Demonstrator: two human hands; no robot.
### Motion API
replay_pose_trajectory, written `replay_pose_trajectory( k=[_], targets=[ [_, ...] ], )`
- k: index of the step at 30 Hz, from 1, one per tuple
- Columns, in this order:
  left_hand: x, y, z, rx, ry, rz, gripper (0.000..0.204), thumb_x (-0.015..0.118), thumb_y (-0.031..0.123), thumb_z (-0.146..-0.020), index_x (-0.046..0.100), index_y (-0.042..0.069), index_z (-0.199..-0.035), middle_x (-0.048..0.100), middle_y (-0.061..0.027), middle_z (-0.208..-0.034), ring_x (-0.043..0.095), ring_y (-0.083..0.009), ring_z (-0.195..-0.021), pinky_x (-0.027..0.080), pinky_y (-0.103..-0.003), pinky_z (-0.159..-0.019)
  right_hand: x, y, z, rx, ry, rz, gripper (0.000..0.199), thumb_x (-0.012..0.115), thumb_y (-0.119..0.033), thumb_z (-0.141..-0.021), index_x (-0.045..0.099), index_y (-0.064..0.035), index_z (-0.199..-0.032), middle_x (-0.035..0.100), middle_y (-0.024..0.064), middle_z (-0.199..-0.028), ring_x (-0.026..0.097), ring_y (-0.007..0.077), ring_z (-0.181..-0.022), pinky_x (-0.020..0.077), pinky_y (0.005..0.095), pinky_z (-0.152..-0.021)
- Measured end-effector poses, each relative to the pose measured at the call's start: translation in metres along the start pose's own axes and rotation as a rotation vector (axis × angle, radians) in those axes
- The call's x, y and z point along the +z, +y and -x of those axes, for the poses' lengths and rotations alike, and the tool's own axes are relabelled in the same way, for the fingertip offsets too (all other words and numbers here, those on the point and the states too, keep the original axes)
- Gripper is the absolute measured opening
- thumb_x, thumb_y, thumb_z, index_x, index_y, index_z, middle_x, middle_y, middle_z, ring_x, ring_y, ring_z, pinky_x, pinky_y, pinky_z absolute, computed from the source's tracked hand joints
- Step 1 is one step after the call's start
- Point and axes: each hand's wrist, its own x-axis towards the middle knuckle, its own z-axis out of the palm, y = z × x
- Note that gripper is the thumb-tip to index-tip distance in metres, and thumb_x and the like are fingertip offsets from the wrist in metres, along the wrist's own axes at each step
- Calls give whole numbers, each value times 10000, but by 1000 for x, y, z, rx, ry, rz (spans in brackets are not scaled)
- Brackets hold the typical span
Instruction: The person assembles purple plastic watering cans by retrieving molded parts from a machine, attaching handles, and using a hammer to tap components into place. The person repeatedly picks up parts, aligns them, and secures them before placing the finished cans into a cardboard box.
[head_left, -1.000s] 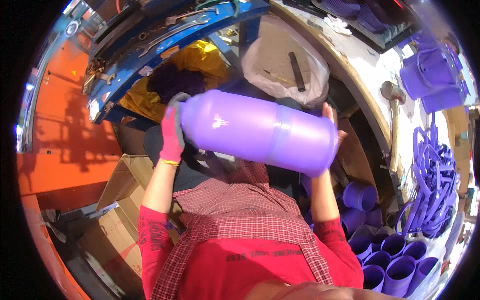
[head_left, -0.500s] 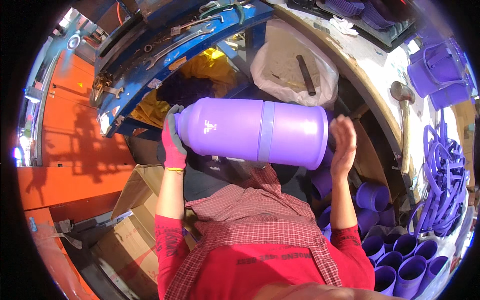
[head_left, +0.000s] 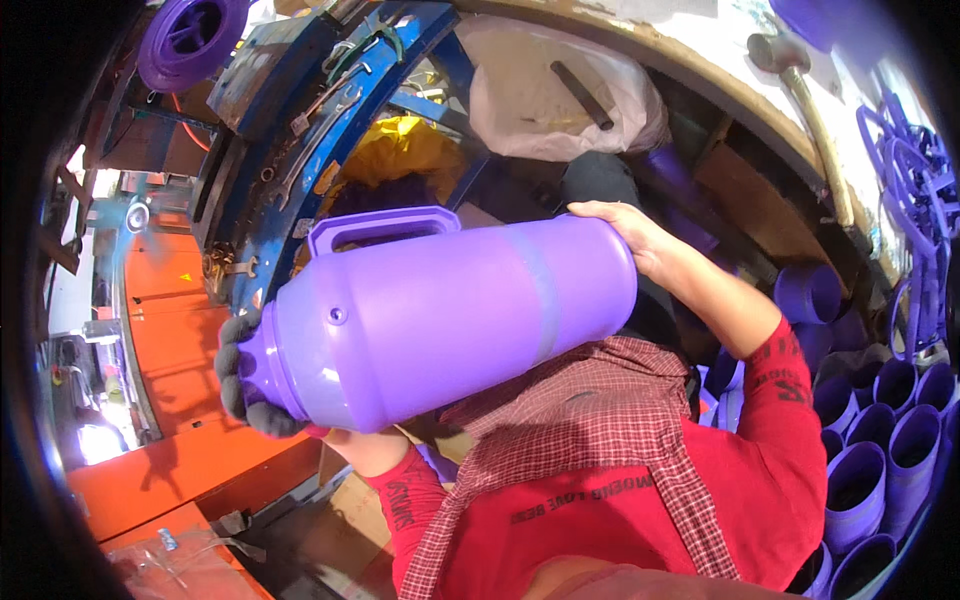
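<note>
A large purple thermos jug (head_left: 440,310) lies sideways across my lap, its narrow neck to the left and its broad base to the right. A long carrying handle (head_left: 385,225) runs along its far side, and a small round hole shows near the shoulder. My left hand (head_left: 240,375), in a grey-and-red glove, has its fingers wrapped round the neck end. At the other end, my bare right hand (head_left: 630,232) grips the base, thumb side on top. The inside of the jug is out of sight.
A blue metal bench (head_left: 360,100) with wrenches stands ahead on the left. Beyond the jug is a white sack (head_left: 500,105) with a dark rod. On the right-hand table lie a hammer (head_left: 820,130) and purple straps (head_left: 925,200). Several purple cylinders (head_left: 855,480) stand low right.
The jug has rolled, bringing its handle and hole into view and taking its printed mark out of sight. My right hand has gone from apart to gripping the base. The view has shifted.
</note>
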Motion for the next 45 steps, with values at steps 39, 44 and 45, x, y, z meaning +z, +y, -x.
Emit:
replay_pose_trajectory(
  k=[39,44,45],
  targets=[
    [87,29,31,-120,-1034,-311,226,678,311,-643,578,124,-720,550,-37,-685,547,-255,-641,438,-411,-602,-367,258,-252,300,592,1533,331,517,-261,-940,719,-70,-1118,673,203,-1184,651,379,-1100,529,528,-903],
    [112,20,23,-269,-1153,-388,235,703,321,-572,579,155,-681,539,-3,-662,532,-231,-621,427,-395,-583,-393,279,-262,536,573,1568,373,565,-326,-946,688,-105,-1220,657,155,-1263,639,331,-1163,533,500,-923],
    [115,22,21,-292,-1170,-398,238,708,323,-557,579,161,-673,537,4,-657,529,-226,-617,424,-392,-579,-397,271,-254,524,579,1576,380,561,-337,-940,693,-96,-1203,665,165,-1235,649,343,-1135,540,493,-911]
  ],
)
